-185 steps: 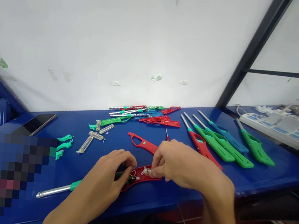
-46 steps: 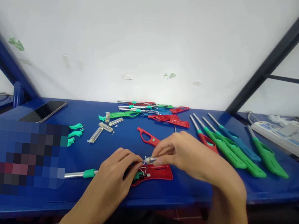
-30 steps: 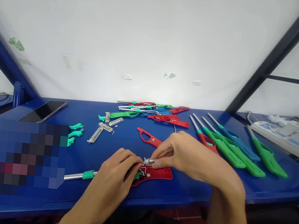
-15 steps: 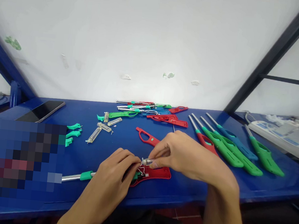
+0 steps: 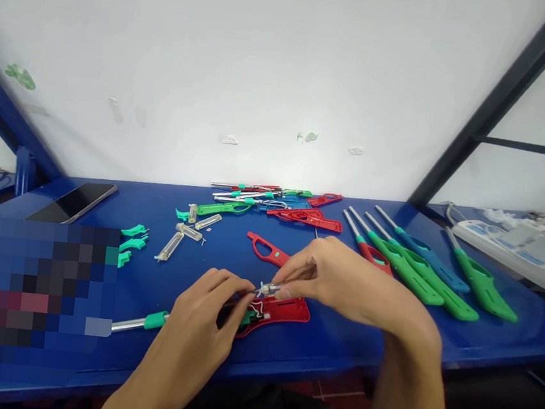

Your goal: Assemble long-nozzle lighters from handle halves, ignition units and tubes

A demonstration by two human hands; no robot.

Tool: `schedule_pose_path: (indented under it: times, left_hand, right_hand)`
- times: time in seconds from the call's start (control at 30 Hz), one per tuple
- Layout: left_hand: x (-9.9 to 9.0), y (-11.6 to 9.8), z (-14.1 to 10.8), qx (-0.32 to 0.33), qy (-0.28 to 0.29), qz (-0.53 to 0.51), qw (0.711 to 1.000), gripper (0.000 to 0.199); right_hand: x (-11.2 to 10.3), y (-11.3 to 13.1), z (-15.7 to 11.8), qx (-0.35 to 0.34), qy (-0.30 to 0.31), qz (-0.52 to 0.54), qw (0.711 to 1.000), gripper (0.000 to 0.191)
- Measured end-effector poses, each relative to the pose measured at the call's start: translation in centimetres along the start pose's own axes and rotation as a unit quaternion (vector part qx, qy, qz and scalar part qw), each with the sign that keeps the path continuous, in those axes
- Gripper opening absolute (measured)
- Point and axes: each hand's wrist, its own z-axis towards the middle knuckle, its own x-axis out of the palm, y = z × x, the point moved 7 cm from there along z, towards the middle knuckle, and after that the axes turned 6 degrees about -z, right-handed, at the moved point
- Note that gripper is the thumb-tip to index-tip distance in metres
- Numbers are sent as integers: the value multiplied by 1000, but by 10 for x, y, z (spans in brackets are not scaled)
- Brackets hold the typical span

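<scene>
Between the thumb and fingers of my right hand (image 5: pixel 331 271) is a small clear lighter fuel tank (image 5: pixel 269 288), its valve end pointing left. My left hand (image 5: pixel 209 311) is closed, its fingertips pinching a thin tube at that valve end; the fingers partly hide it. Beneath both hands lies a red lighter half-shell (image 5: pixel 294 309) with its inside up, holding a white wire (image 5: pixel 257 307) and green and black parts. A metal barrel with a green collar (image 5: pixel 156 320) sticks out left of my left hand. Just behind lies another red half-shell (image 5: pixel 268 250) with a trigger loop.
Several clear fuel tanks (image 5: pixel 170 246) and green triggers (image 5: pixel 134 242) lie left. Lighter shells and barrels (image 5: pixel 305 216) are piled at the back by the wall. Several closed lighters (image 5: pixel 406 265) lie right, near a white power strip (image 5: pixel 513 250). A phone (image 5: pixel 73 201) rests back left.
Both hands have shifted very slightly, still meeting at the fuel tank's valve end. My left fingertips are a little further left, and the red half-shell has moved slightly left and up.
</scene>
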Motion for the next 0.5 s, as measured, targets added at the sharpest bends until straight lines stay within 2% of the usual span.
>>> schedule_pose_path:
  times: [0.33, 0.5]
  left_hand:
    - [3, 2, -2, -6, 27, -18, 999, 16]
    - [6, 5, -2, -19, 40, -14, 999, 16]
  right_hand:
    - [2, -4, 2, -19, 4, 11, 1000, 11]
    - [3, -5, 3, -6, 6, 14, 1000, 11]
